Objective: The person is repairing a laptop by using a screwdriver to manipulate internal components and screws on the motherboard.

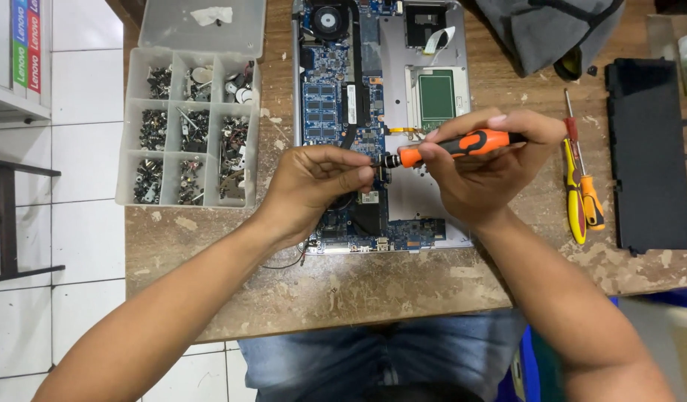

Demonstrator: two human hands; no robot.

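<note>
Screwdriver (462, 144) gripped in right hand (481, 167); left hand (321, 182) pinching tip.

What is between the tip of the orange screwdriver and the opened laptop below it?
The left hand: its fingertips pinch the tip of the orange screwdriver, held level by the right hand above the laptop. Nothing else visible intervenes.

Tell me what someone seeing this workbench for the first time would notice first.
Dead centre, the right hand grips an orange-and-black screwdriver held level, while the left hand pinches at its tip, both above an opened laptop with its blue circuit board bared. To the left sits a clear compartment box full of small screws and parts; to the right lie two more screwdrivers and a flat black battery pack.
</note>
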